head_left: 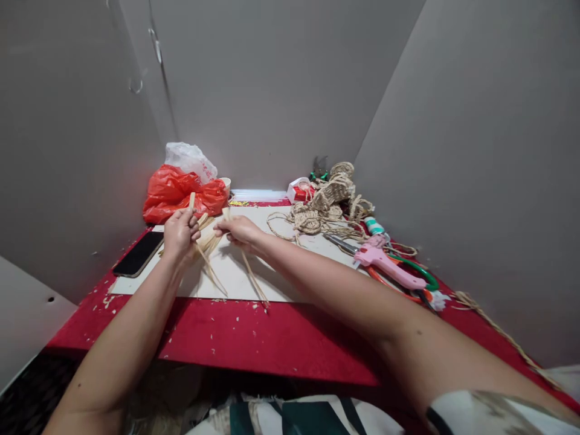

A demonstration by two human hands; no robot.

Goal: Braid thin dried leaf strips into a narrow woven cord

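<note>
My left hand (179,232) is closed round a pale straw strip (193,200), whose flat folded end sticks up above the fingers while thin tails hang below toward the board. To its right, my right hand (239,232) pinches a second straw strip (254,279); a flat end shows above the fingers and split tails droop to the board's front edge. The two hands are apart. Between and behind them lies a bundle of loose straw strips (208,243) on the white board (290,284), partly hidden by the hands.
A black phone (138,254) lies at the left, before red and white plastic bags (170,187). At the right are braided straw pieces (326,202), a pink glue gun (389,266), scissors (430,277) and a thread spool (374,226). Scraps dot the red cloth (254,332); grey walls enclose the table.
</note>
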